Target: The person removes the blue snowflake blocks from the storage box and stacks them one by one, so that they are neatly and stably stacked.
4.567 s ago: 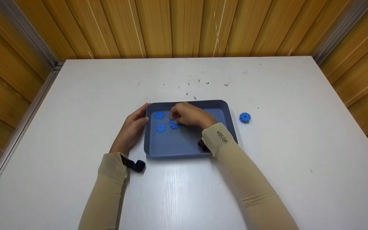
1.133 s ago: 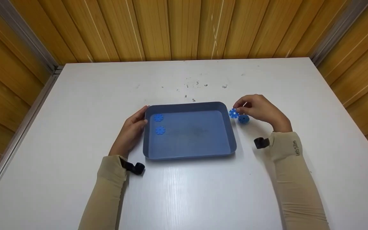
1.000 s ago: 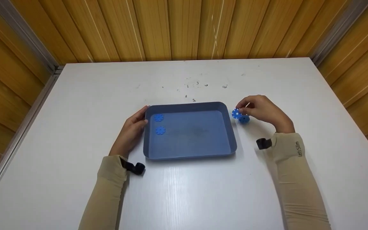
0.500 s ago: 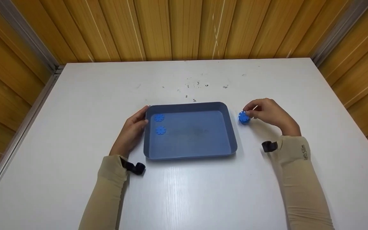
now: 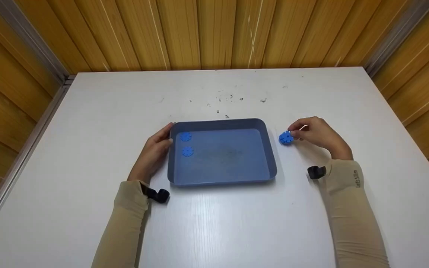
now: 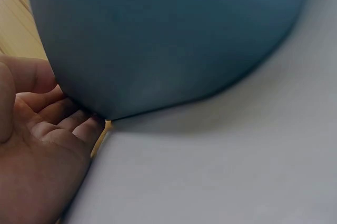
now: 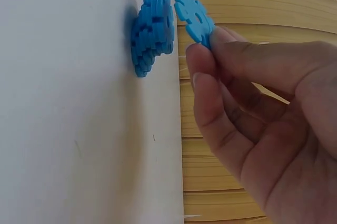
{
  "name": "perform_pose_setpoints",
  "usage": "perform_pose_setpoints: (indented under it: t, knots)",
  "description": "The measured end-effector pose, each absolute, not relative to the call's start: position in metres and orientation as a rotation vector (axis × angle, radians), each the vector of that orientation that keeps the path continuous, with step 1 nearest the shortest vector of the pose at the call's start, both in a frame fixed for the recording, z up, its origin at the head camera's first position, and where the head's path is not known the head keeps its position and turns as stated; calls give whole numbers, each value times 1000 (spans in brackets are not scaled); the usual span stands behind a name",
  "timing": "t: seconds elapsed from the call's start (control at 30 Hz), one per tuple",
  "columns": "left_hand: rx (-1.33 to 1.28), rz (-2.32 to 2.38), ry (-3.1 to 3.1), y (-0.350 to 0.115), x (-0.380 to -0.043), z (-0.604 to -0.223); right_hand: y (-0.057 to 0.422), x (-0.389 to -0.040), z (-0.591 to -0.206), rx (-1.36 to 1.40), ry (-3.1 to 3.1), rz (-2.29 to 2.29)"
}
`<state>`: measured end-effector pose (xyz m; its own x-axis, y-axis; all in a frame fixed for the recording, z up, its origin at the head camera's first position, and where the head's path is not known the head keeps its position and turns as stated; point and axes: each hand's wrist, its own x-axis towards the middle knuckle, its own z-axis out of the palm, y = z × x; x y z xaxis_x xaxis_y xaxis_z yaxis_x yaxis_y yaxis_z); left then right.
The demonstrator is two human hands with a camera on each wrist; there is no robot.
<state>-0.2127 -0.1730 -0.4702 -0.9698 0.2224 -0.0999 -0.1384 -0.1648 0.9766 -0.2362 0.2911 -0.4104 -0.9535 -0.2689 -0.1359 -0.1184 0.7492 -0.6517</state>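
Observation:
At the left side of a blue-grey tray (image 5: 222, 182), my left hand (image 5: 151, 154) holds the outer wall with thumb and fingers. Some of its fingertips are hidden against the tray in the left wrist view. My right hand (image 5: 320, 136) pinches a blue notched snowflake disc (image 7: 195, 16) between thumb and fingers. Beside that disc stands an uneven stack of similar discs (image 7: 152, 29) on the table, right of the tray. A small gap parts the held disc from the stack in the right wrist view. Two flat discs, an upper one (image 5: 186, 136) and a lower one (image 5: 187, 151), lie inside the tray.
The white table (image 5: 214, 223) bears small dark marks (image 5: 231, 98) behind the tray. Yellow wood-look panels (image 5: 214, 33) wall the back and both sides. A black wrist camera (image 5: 158, 195) juts from the left sleeve, another (image 5: 315, 172) from the right.
A third disc has left the tray with my right hand, which has travelled rightward to the stack. Over the last second it has shifted slightly further right. My left hand stays put.

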Motion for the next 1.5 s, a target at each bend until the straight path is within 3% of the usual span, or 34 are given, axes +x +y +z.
perform_pose_setpoints:
  t: [1.03,1.5]
  knots:
    - [97,2212,1876,-173,-212,-470,293,-235,-409,-278,2729,-965]
    - [70,2208,1875,-173,-212,-468,268,-237,-387,-329,2765,-953]
